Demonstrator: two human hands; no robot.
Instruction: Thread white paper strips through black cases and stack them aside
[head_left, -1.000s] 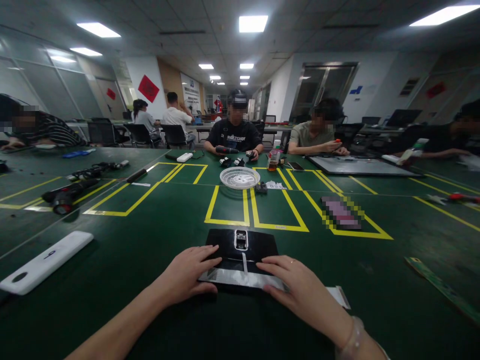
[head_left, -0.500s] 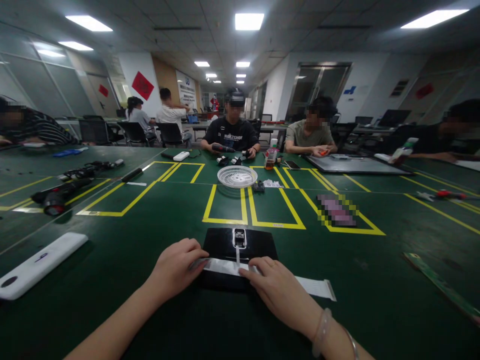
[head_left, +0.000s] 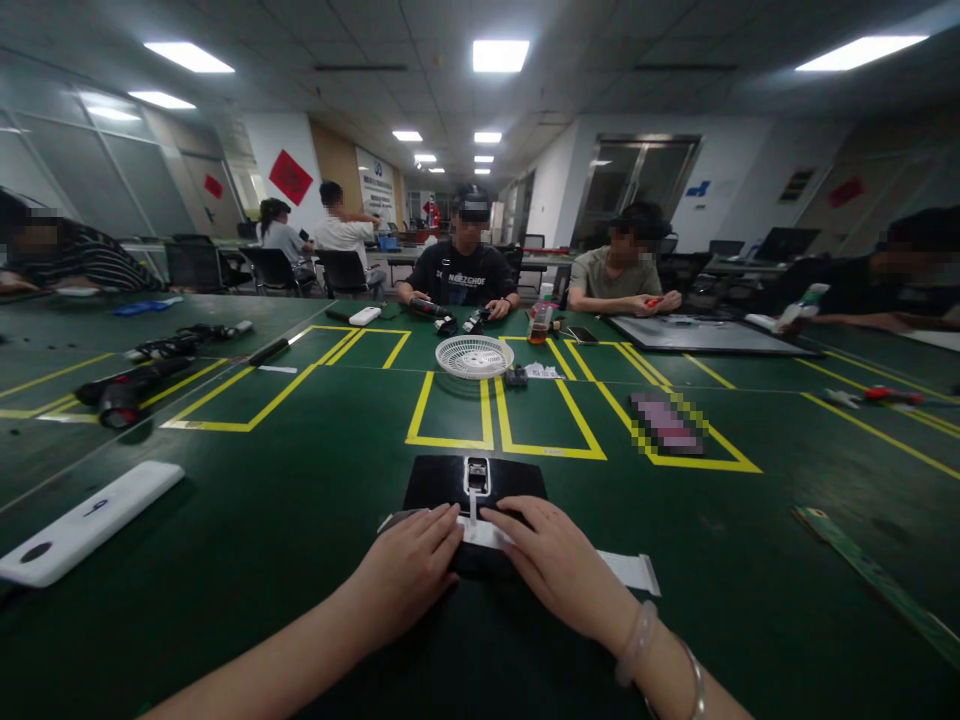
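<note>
- While left hand and right hand lay outstretched, the white ribbon cable beneath crossed a black panel toward the near edge of the surface.
- It seemed light, bendy, best held by edges.

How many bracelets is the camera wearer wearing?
2 visible, both behind the right hand: a pale bangle at the wrist, and a thin metallic bracelet farther up the forearm. Neither wrist appears covered.
</note>
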